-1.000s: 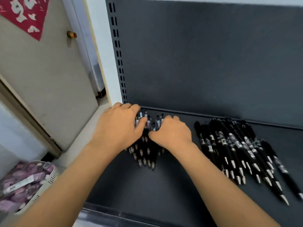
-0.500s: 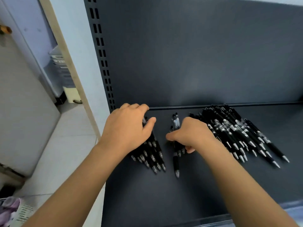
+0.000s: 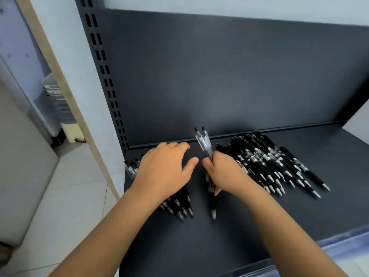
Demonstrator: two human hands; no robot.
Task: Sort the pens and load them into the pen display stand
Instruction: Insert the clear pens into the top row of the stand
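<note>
Black click pens lie on a dark grey shelf [image 3: 259, 226]. My left hand [image 3: 165, 172] rests flat on a small row of pens [image 3: 180, 208] at the shelf's left end, fingers spread over them. My right hand [image 3: 225, 172] grips a few pens [image 3: 203, 139] in its curled fingers; their clear clip ends stick up toward the back panel and one tip [image 3: 213, 213] points down toward me. A larger pile of pens [image 3: 267, 162] lies just right of my right hand, tips toward the front edge.
The shelf's dark back panel [image 3: 219, 76] rises behind the pens, with a slotted upright [image 3: 105, 76] at the left. A pale wall edge and tiled floor [image 3: 65, 196] lie left of the shelf. The shelf's front lip [image 3: 329, 242] runs lower right.
My right hand has lifted its few pens off the shelf and tilted them upright. My left hand slid its row of pens left. The view has swung right.
</note>
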